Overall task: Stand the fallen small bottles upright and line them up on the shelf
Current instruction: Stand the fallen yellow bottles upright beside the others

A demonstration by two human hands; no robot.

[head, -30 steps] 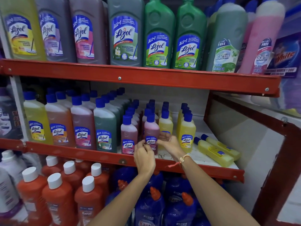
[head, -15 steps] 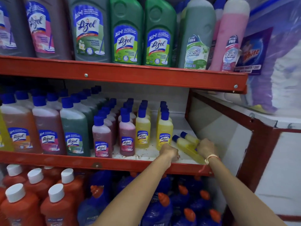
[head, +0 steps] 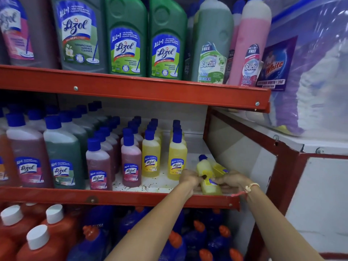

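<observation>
Middle shelf [head: 131, 196], left to right: big Lizol bottles, then pink small bottles [head: 131, 162], then two upright rows of yellow small bottles [head: 176, 162] running front to back. Right of those, two fallen yellow bottles lay at the shelf's near right end. Left hand [head: 188, 178] was closed on the near fallen bottle [head: 206, 176], cap pointing far-left; right hand [head: 232, 180] gripped the same bottle's lower body. The second fallen bottle [head: 219, 169] lay just behind, touching it, mostly hidden.

To do it well, I'd judge: pivot about the base, cap up, set it just right of the front yellow bottle, label facing out. Keep the elbow clear of the standing row; those narrow bottles would domino.
</observation>
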